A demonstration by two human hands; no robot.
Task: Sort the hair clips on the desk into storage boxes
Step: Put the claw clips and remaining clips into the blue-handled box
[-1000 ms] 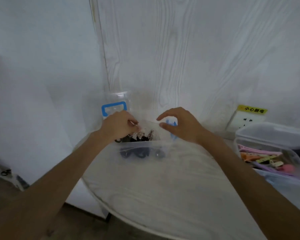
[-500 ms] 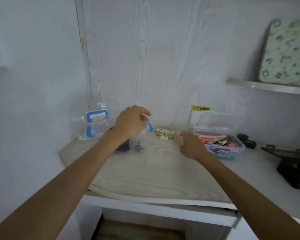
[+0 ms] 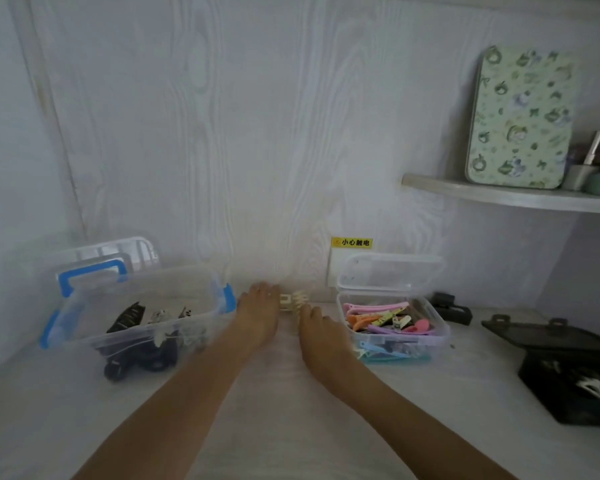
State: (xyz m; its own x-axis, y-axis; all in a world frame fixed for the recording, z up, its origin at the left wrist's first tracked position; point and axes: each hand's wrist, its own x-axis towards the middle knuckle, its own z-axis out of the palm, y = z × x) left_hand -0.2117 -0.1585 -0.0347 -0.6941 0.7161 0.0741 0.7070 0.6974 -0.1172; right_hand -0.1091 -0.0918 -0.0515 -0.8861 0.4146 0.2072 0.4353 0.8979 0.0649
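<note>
Two cream hair clips (image 3: 293,302) lie on the desk near the wall, between the two boxes. My left hand (image 3: 258,315) lies flat with its fingertips just left of them. From the right, my right hand (image 3: 315,329) reaches the clips with its fingertips against them; a grip is not visible. The clear storage box with blue latches (image 3: 137,332) on the left holds black and patterned claw clips (image 3: 129,318). On the right, the small clear box (image 3: 442,325) is full of coloured duckbill clips (image 3: 383,318), its lid (image 3: 388,277) tipped back.
A black open case (image 3: 568,379) sits at the desk's right edge, a small black object (image 3: 449,310) behind the right box. A wall socket with a yellow label (image 3: 352,242) is behind the clips. A shelf (image 3: 513,197) carries a patterned tin.
The view swung right and pulled back. My left hand left the blue-latched box and moved right to the cream clips. My right hand came up to them from the other side.
</note>
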